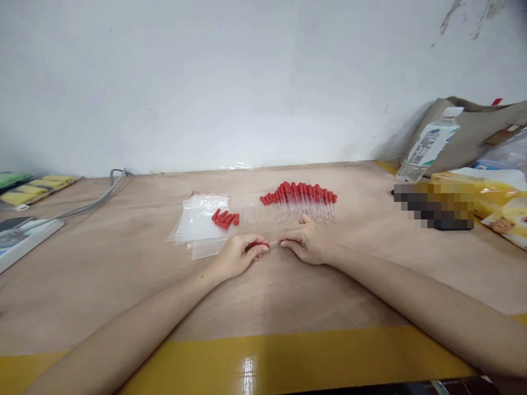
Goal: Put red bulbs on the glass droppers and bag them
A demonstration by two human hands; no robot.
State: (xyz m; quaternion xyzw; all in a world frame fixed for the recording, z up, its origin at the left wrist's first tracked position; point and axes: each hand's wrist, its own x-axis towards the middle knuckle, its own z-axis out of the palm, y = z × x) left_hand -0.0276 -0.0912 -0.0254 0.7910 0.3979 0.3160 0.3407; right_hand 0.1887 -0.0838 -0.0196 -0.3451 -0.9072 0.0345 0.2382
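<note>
My left hand [242, 254] pinches a red rubber bulb [266, 246], most of it covered by the fingers. From the bulb a thin clear dropper tube [274, 243] runs to the fingertips of my right hand [303, 241], which pinch its other end. Just beyond the right hand lies a fanned row of droppers with red bulbs [302, 189] and clear tubes. Several loose red bulbs [226, 218] rest on a stack of clear zip bags [197, 219], past the left hand. Several bare glass tubes [250, 215] lie between those bulbs and the row.
On the right are a water bottle [430, 145], a grey-brown bag [486, 129], yellow packaging [473, 189] and a dark, pixelated object [434, 207]. A grey cable [99, 198] and a white power strip [33, 241] lie left. The wooden table [123, 274] meets a wall behind.
</note>
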